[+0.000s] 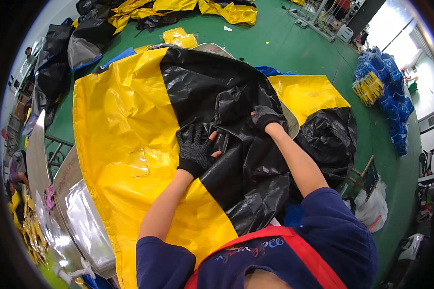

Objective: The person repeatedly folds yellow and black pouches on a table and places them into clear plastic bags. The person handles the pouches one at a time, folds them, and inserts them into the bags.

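Note:
A large yellow-and-black plastic sheet (pixel 125 111) is spread before me, its black part (pixel 212 77) creased and wrinkled. My left hand (pixel 196 148), in a dark glove with bare thumb and fingertip, lies flat with fingers spread on the black part, beside the seam with the yellow. Farther right, my right hand (pixel 266 117), gloved the same way, has its fingers curled down on the black material near the sheet's right edge. A fold of it appears gripped there, though the fingertips are mostly hidden. A clear square patch (pixel 140 163) shows on the yellow part.
Another yellow-and-black bundle (pixel 313 96) lies at the right. Beyond it are blue bundles with yellow strips (pixel 383 91). Dark and yellow sheets (pixel 89 38) are heaped at the far left. A table edge (pixel 65 178) shows at left, and a white plastic bag (pixel 373 204) at lower right.

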### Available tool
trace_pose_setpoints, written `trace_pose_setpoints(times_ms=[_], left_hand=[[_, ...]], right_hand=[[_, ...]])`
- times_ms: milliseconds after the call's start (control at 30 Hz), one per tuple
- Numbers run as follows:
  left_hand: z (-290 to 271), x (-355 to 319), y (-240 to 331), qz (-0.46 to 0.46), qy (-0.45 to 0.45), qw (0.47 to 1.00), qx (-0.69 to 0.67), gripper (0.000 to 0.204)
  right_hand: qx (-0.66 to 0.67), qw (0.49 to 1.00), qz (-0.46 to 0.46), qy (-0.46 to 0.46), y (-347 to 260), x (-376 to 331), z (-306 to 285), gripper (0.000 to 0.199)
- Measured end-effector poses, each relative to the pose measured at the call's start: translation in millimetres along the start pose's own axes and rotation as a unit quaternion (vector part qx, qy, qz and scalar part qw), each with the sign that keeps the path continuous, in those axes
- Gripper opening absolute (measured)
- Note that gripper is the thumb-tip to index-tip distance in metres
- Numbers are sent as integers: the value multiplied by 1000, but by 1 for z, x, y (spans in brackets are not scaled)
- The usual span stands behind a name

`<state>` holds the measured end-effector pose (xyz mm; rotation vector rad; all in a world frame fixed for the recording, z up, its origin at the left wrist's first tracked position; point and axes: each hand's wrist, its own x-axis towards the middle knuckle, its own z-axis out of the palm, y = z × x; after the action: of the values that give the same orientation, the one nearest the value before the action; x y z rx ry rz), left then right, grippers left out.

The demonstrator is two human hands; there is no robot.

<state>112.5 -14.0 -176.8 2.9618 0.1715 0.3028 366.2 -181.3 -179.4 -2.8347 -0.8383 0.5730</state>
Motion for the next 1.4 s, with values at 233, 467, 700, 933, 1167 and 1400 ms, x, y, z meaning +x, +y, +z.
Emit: trace_pose_setpoints(times_ms=[233,467,700,933,1167,1400], left_hand=[[-29,0,-3,8,25,998,-61,64],[-2,-10,-6,-20,-7,999,-25,62],[-5,-5,0,-14,12,999,-32,64],[0,-7,-2,-29,5,999,-36,76],[1,-3,-2,-73,-70,995,-21,80],[-15,41,13,-3,-18,998,-60,90]], right_hand=[[90,919,-351,159,-108,-88,-48,41],[-88,979,-174,51,3,-66,-44,34],[0,981,45,188,32,-63,-40,89],[-93,986,28,133,111,-13,-73,36],[-62,959,-213,179,-97,56,-144,114],[101,746,-455,477,-198,3,-138,20]])
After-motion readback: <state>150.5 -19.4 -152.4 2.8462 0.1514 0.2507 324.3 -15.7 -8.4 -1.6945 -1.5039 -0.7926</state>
